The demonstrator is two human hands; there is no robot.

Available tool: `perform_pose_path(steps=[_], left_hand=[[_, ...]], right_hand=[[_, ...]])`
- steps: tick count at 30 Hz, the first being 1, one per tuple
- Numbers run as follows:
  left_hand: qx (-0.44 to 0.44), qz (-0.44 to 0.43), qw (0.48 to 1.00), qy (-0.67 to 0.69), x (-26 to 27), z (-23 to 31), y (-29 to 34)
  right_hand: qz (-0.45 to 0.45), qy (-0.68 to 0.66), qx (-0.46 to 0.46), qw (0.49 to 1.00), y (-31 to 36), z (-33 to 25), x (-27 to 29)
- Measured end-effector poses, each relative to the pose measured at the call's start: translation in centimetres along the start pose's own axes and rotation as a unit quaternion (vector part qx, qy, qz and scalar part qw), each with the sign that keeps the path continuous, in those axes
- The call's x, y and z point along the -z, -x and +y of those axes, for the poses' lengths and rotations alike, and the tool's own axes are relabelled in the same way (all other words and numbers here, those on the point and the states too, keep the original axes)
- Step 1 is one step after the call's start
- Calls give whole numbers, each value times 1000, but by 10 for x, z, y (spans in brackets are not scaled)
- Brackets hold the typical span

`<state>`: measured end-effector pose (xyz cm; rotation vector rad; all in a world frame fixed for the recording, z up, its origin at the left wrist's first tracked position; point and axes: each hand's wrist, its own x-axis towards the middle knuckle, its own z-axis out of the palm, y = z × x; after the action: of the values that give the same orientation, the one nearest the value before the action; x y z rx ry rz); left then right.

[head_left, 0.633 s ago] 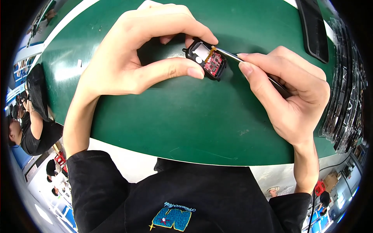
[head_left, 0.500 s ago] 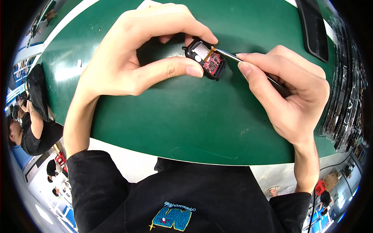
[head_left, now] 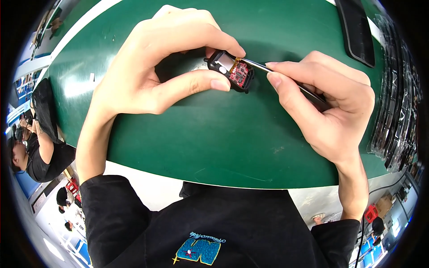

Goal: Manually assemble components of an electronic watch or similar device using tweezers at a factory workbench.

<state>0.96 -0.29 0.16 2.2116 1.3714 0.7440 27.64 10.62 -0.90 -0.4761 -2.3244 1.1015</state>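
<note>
Between the thumb and fingers of my left hand (head_left: 165,62) is a small black electronic device (head_left: 231,70) with its housing uncovered. A red circuit board (head_left: 240,73), a silver rectangular part and a round white spot show inside it. My right hand (head_left: 333,91) pinches slim metal tweezers (head_left: 257,63) with a dark rear part. Their tip reaches the yellow-orange strip at the upper edge of the circuit board. Whether the tip grips the strip or only touches it, I cannot tell.
Beneath my hands lies a green tabletop (head_left: 192,143). A black phone-like slab (head_left: 355,33) rests at the far right. Stacked clear plastic trays with dark parts (head_left: 393,98) stand along the right edge. A small white scrap (head_left: 92,77) lies left. Another person (head_left: 42,147) sits at the left.
Both hands, with the device and the tweezers, have shifted slightly left. The tweezers' tip stays at the upper edge of the board, and both grips are unchanged.
</note>
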Motion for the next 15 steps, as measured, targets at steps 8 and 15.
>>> perform_pose_path(steps=[8, 15], left_hand=[[-6, -1, 1000, -18, 2, -1, -1], [42, 10, 999, 4, 1, 4, 3]], right_hand=[[11, 4, 36, 999, 0, 1, -1], [65, -25, -41, 997, 3, 1, 12]])
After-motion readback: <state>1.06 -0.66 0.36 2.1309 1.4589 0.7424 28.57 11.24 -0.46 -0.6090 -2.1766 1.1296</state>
